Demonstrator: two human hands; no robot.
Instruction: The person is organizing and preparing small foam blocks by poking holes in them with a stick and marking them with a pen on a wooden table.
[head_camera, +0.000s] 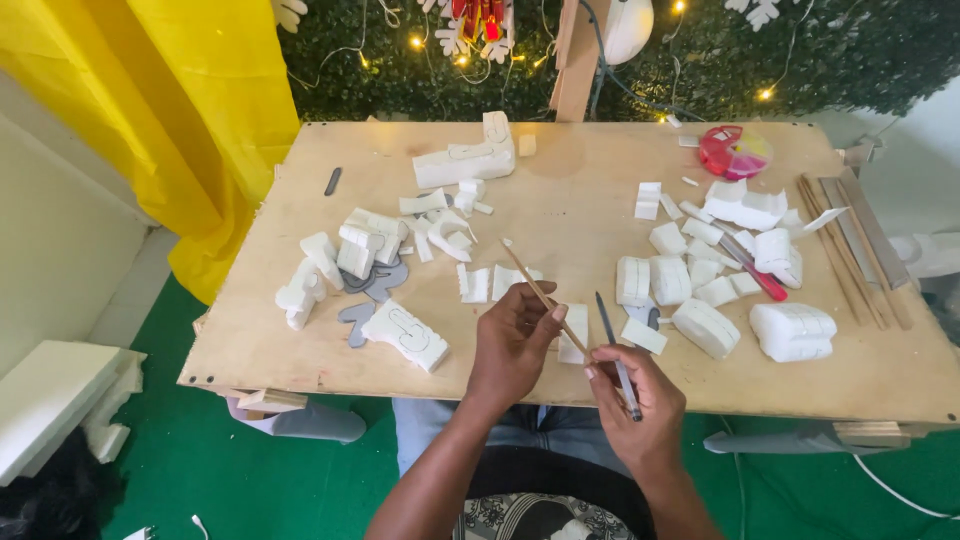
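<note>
My left hand pinches a thin wooden stick that slants up to the left over the plywood table. My right hand grips a slim grey-handled craft knife, its tip pointing up, close beside the stick's lower end. Both hands hover over the table's front edge, near a small flat white foam piece.
White foam blocks lie in clusters at the left, centre back and right. Grey cut shapes lie left. A red round container, a red-handled cutter and wooden sticks lie right. A yellow curtain hangs left.
</note>
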